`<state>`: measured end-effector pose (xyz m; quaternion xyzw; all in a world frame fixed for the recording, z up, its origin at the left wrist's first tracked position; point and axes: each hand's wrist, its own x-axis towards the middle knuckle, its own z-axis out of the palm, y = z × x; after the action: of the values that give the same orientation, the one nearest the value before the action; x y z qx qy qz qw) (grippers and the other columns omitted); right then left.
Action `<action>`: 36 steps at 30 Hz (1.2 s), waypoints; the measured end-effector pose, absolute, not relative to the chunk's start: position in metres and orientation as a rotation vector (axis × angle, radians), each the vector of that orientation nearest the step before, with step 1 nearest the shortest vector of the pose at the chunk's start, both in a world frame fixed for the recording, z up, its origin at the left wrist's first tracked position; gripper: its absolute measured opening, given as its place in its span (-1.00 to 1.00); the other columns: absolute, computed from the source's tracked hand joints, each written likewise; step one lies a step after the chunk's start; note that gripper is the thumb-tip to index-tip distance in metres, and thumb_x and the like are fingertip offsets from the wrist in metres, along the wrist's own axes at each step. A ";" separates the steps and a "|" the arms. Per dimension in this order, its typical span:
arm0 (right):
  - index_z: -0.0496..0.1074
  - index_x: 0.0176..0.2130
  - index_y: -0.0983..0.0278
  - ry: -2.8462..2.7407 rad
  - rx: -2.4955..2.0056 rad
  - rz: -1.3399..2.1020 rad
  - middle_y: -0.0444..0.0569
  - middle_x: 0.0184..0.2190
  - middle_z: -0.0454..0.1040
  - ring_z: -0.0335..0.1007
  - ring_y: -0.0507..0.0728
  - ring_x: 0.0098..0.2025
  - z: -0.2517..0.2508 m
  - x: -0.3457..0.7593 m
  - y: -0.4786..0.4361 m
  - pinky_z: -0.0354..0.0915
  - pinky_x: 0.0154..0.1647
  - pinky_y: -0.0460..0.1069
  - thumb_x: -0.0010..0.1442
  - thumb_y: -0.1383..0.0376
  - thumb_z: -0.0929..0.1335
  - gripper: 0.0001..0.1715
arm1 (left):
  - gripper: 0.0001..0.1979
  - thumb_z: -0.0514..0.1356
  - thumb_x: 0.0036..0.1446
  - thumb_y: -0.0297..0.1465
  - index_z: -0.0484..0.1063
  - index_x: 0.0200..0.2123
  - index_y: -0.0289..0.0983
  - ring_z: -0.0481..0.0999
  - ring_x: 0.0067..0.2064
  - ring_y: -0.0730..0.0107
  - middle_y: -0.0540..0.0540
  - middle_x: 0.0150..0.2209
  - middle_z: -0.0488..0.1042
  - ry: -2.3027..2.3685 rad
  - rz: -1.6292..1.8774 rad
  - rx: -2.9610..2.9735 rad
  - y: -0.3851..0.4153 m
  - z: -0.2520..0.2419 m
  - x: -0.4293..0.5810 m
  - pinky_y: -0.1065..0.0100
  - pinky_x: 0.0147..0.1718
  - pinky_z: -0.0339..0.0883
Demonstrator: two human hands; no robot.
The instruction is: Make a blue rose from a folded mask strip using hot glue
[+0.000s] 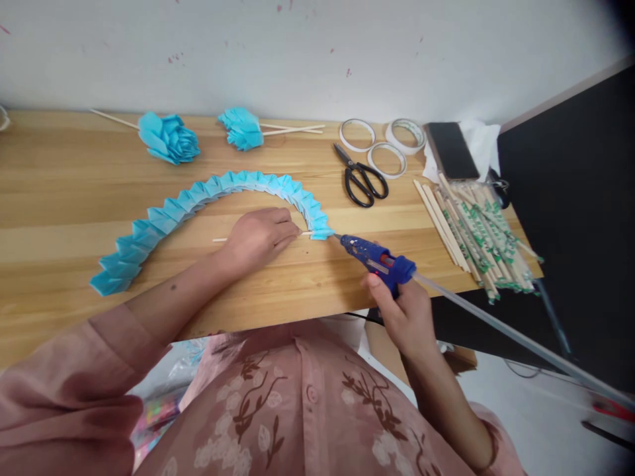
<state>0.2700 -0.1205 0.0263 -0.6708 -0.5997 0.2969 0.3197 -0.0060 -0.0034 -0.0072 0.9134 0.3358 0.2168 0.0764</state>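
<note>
My left hand [260,238] is closed on a thin wooden stick [306,233] lying flat over the table. At the stick's right tip sits a small blue folded paper piece [322,233]. My right hand [404,311] grips a blue glue gun [372,254], its nozzle pointing left and close to that paper piece; whether they touch I cannot tell. A long clear glue stick [476,317] runs out of the gun's back. Behind my left hand curves an arched row of blue folded paper pieces [191,197], its right end beside the small piece.
Two blue paper flowers [171,139] [243,129] on sticks lie at the back of the wooden table [59,192]. Black-handled scissors [360,177], several tape rolls [407,135], a phone [451,151] on white tissue and wrapped chopsticks [489,231] are to the right.
</note>
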 end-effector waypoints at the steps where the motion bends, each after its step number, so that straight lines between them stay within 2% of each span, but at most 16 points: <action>1: 0.55 -0.31 0.25 -1.530 -1.780 0.814 0.00 -0.46 0.53 0.43 0.14 -0.44 0.029 0.273 -0.121 0.36 -0.45 0.00 0.30 -0.08 0.35 -0.53 | -0.63 0.02 0.46 -0.37 0.59 -0.29 -0.28 0.51 -0.28 0.32 -0.11 -0.30 0.56 1.004 0.654 2.743 -0.003 -0.007 -0.006 0.33 -0.36 0.24; 4: 0.56 -0.31 0.26 -1.382 -1.746 0.952 0.00 -0.38 0.59 0.37 0.04 -0.57 0.039 0.279 -0.119 0.33 -0.54 -0.04 0.29 -0.10 0.35 -0.50 | -0.64 0.02 0.45 -0.38 0.60 -0.29 -0.28 0.52 -0.28 0.32 -0.11 -0.30 0.56 1.007 0.663 2.744 -0.003 -0.008 -0.006 0.32 -0.36 0.24; 8: 0.59 -0.27 0.26 -1.248 -1.607 1.061 0.03 -0.28 0.64 0.47 0.05 -0.51 0.042 0.281 -0.114 0.39 -0.49 -0.05 0.27 -0.07 0.39 -0.54 | -0.64 0.02 0.45 -0.40 0.60 -0.29 -0.27 0.52 -0.28 0.31 -0.11 -0.29 0.57 1.008 0.662 2.738 -0.003 -0.009 -0.006 0.32 -0.37 0.25; 14: 0.57 -0.27 0.25 -1.225 -1.507 0.982 0.01 -0.28 0.65 0.32 -0.03 -0.61 0.032 0.276 -0.104 0.29 -0.64 -0.09 0.24 -0.01 0.44 -0.62 | -0.64 0.03 0.44 -0.39 0.59 -0.29 -0.27 0.52 -0.28 0.32 -0.11 -0.30 0.57 1.003 0.657 2.735 -0.003 -0.008 -0.006 0.32 -0.36 0.25; 20: 0.55 -0.27 0.26 -1.257 -1.564 0.975 0.00 -0.27 0.66 0.34 -0.04 -0.62 0.026 0.271 -0.097 0.28 -0.64 -0.10 0.24 -0.06 0.41 -0.57 | -0.64 0.02 0.44 -0.40 0.59 -0.30 -0.27 0.51 -0.29 0.33 -0.11 -0.30 0.56 1.002 0.671 2.734 -0.004 -0.006 -0.006 0.33 -0.37 0.25; 36: 0.52 -0.28 0.26 -1.056 -1.536 1.037 0.01 -0.32 0.64 0.31 -0.02 -0.60 0.005 0.272 -0.091 0.27 -0.65 -0.09 0.18 -0.04 0.43 -0.59 | -0.69 0.05 0.39 -0.42 0.59 -0.29 -0.24 0.51 -0.27 0.32 -0.09 -0.28 0.57 0.985 0.672 2.736 -0.004 -0.006 -0.007 0.33 -0.37 0.22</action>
<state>0.2716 -0.0912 0.0052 -0.6306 -0.4334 0.4255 0.4832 -0.0067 -0.0045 -0.0062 0.9138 0.3291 0.2246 0.0786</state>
